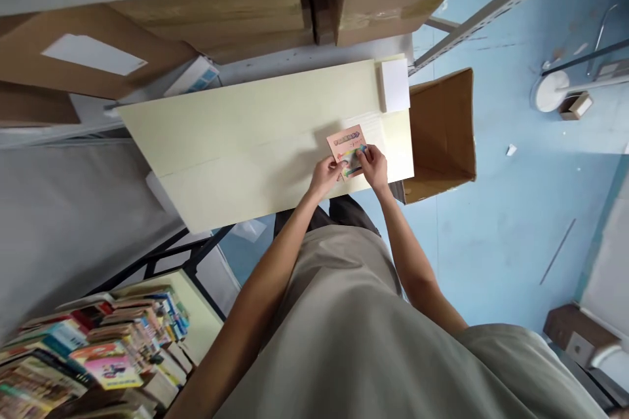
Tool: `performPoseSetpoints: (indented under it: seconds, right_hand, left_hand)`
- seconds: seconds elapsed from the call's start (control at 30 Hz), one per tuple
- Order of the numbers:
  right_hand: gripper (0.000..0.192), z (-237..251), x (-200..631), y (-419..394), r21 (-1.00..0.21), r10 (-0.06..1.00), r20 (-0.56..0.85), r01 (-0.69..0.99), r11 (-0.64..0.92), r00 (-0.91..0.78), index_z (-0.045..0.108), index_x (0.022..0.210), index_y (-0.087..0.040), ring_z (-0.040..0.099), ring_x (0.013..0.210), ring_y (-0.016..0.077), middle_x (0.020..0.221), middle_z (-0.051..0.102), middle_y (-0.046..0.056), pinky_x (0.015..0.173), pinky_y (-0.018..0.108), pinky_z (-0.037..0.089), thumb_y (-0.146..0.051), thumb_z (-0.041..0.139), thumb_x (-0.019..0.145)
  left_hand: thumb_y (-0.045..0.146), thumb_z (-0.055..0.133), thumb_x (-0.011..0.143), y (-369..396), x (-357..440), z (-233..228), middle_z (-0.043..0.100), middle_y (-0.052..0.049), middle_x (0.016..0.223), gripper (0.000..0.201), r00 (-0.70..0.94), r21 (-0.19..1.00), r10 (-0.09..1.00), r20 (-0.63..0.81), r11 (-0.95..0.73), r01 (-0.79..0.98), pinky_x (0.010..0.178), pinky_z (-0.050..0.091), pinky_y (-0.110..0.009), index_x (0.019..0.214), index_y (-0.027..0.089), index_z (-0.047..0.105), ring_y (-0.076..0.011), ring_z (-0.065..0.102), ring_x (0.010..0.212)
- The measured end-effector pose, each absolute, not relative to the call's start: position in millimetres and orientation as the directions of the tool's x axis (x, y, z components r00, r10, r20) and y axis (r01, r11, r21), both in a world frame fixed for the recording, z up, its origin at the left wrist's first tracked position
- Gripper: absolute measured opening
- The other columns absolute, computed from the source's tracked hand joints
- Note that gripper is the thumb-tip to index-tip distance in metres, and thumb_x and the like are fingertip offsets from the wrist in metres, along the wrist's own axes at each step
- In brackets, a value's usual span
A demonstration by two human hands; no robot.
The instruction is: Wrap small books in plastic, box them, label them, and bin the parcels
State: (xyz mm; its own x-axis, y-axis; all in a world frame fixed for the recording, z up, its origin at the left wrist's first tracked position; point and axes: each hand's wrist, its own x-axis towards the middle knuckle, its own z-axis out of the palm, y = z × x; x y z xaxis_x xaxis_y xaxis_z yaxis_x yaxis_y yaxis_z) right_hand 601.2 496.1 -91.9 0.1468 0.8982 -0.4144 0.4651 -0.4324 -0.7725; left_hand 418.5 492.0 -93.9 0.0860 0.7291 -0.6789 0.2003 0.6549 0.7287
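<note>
Between both hands is a small pink book [348,139] with colourful lettering and a rainbow-like picture on its cover, held above the pale table [236,144]. My left hand [325,177] grips its lower left edge, thumb on the cover. On the right side, my right hand [374,165] pinches it with the thumb over the front. The fingers beneath the book are hidden. Beyond my right hand, a white block that looks like a stack of paper [395,86] lies near the table's right end.
An open cardboard box [442,137] stands right of the table. Behind are shelves with several cardboard boxes [216,16]. Many piled books [108,347] cover a second table at lower left. Blue floor [491,229] spreads to the right, with a metal shelf post [491,0] above it.
</note>
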Motion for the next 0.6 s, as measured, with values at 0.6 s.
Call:
performPoseSetpoints:
  seconds: [0.6]
  right_hand:
    - [0.022, -133.5, 653.2, 499.7, -0.493, 0.823, -0.348, 0.659, -0.568, 0.449, 0.071, 0.117, -0.022, 0.067, 0.131, 0.0349, 0.131, 0.072, 0.02, 0.117, 0.051, 0.057, -0.041, 0.062, 0.111]
  left_hand:
    - [0.029, 0.073, 0.1, 503.8, 459.1, -117.3, 0.09, -0.011, 0.11, 0.011, -0.141, 0.529, 0.694, -0.706, 0.648, 0.548, 0.094, 0.059, -0.033, 0.093, 0.022, 0.077, -0.0274, 0.083, 0.104]
